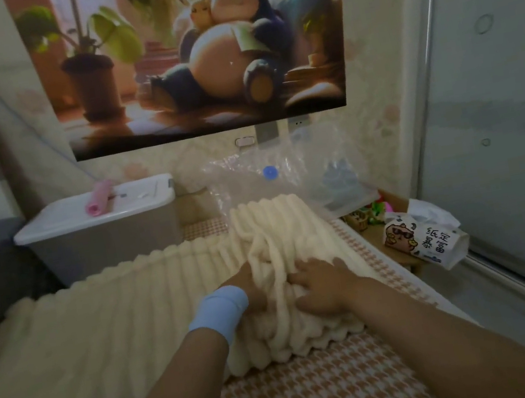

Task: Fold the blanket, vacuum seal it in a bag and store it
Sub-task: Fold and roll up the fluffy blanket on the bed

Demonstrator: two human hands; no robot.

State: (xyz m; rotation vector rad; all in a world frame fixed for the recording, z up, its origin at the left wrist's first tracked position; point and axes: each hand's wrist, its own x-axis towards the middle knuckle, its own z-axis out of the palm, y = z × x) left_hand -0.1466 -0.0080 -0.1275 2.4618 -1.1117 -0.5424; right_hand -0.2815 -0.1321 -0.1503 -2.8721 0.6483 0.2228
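Bottom layer: pink-and-white houndstooth bed cover (321, 390). On it, the cream ribbed fleece blanket (102, 329), long part flat to the left, right end bunched up under me. Behind the blanket's left part: white lidded plastic storage box (99, 226). Behind its right end: clear crinkled vacuum bag (301, 171), blue valve. My right grip (324, 287) is spread flat, pressing the bunch. My left grip (244, 285) has its fingertips buried in the folds, so I can't tell if they're curled. Step: folding. I'd smooth the bunch first, line up ribs and edges, then fold. A lumpy stack will likely bag badly.
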